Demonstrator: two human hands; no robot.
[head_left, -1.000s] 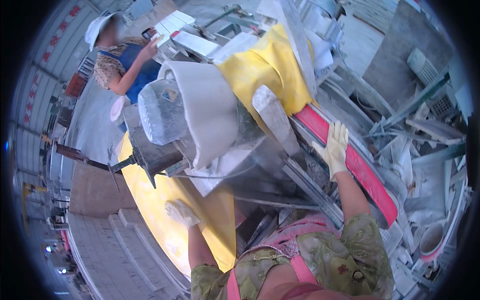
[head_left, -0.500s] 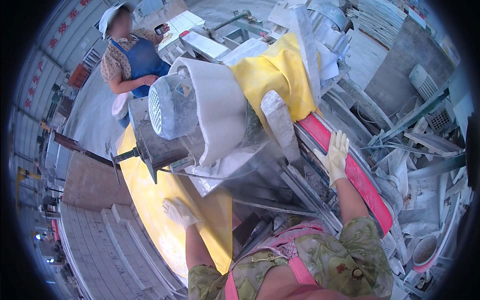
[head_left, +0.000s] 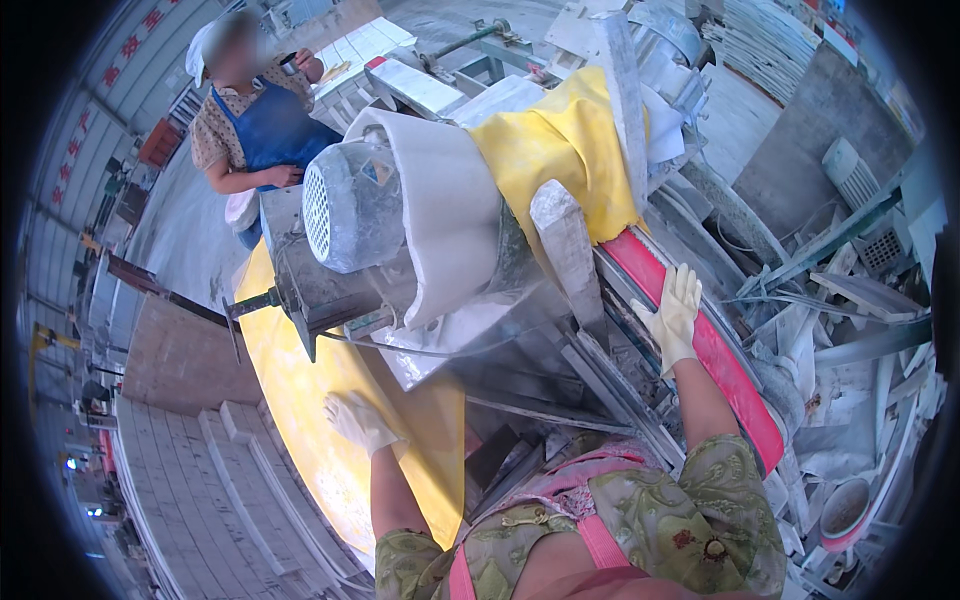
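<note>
Both my hands wear pale cream rubber gloves. My left hand (head_left: 357, 421) lies with fingers stretched on a yellow sheet (head_left: 300, 390) draped below and left of the machine. My right hand (head_left: 674, 312) is spread flat on the edge of a long red strip (head_left: 735, 385) that runs toward me inside a metal-edged frame. In front of me stands a grey machine with a motor (head_left: 352, 208) that has a round vented cover. Bent around it is a whitish guard sheet (head_left: 450, 200). Another yellow cloth (head_left: 560, 140) covers the far end of the red strip.
Across the machine stands a co-worker in a blue apron (head_left: 275, 130), holding a small dark cup (head_left: 290, 63). Grey slabs (head_left: 190, 480) are stacked at the lower left. Broken pieces, bars and a round bucket (head_left: 848, 508) crowd the right side. A pale upright slab (head_left: 568, 245) leans by the strip.
The co-worker has shifted slightly left, and the cup has been lowered a little. My view has turned slightly. My hands keep their places on the yellow sheet and red strip.
</note>
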